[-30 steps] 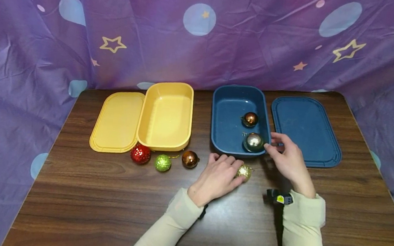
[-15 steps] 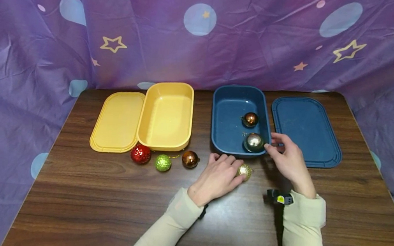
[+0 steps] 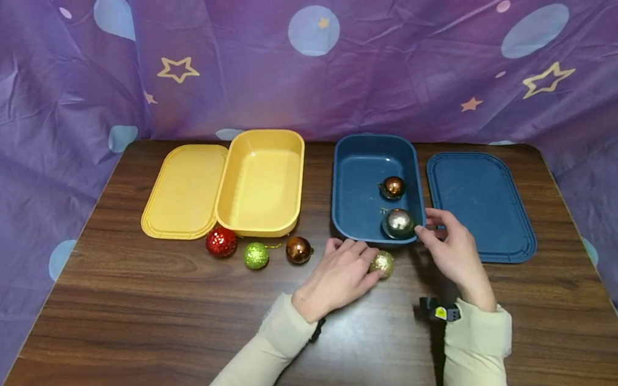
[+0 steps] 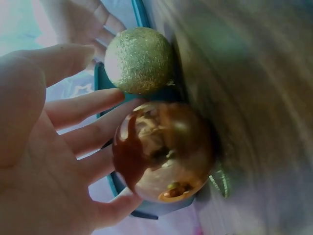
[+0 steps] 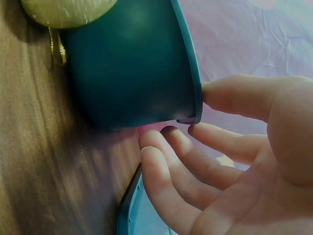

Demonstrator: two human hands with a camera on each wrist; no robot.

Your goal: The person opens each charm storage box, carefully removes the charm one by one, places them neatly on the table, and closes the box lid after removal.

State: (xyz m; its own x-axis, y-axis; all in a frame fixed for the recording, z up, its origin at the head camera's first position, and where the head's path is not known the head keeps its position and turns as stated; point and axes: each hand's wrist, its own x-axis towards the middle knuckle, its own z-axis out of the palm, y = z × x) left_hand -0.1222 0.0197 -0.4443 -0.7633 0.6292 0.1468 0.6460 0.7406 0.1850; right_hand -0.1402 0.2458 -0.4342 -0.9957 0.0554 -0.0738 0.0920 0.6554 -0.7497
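Observation:
My left hand (image 3: 341, 277) reaches low over the table just in front of the blue box (image 3: 337, 183). Its thumb and index finger pinch a gold glitter Christmas bauble (image 3: 382, 264). The left wrist view shows a shiny copper bauble (image 4: 164, 152) under the other fingers, hidden from the head view. At the box's near right corner is my right hand (image 3: 455, 252), thumb on the rim and fingers curled near the outer wall; in the right wrist view the thumb tip meets the rim (image 5: 195, 93). Inside the box lie a copper bauble (image 3: 393, 187) and a larger silvery one (image 3: 398, 224).
A yellow box (image 3: 256, 231) stands left of the blue one, its yellow lid (image 3: 183, 191) beside it. Red (image 3: 220, 242), green (image 3: 255, 256) and copper (image 3: 298, 250) baubles lie along its front. The blue lid (image 3: 479, 202) lies at the right. A purple cloth (image 3: 245, 40) hangs behind.
My left hand has shifted slightly away from me, and the gold bauble has moved a little with it toward the blue box. The right hand has not moved.

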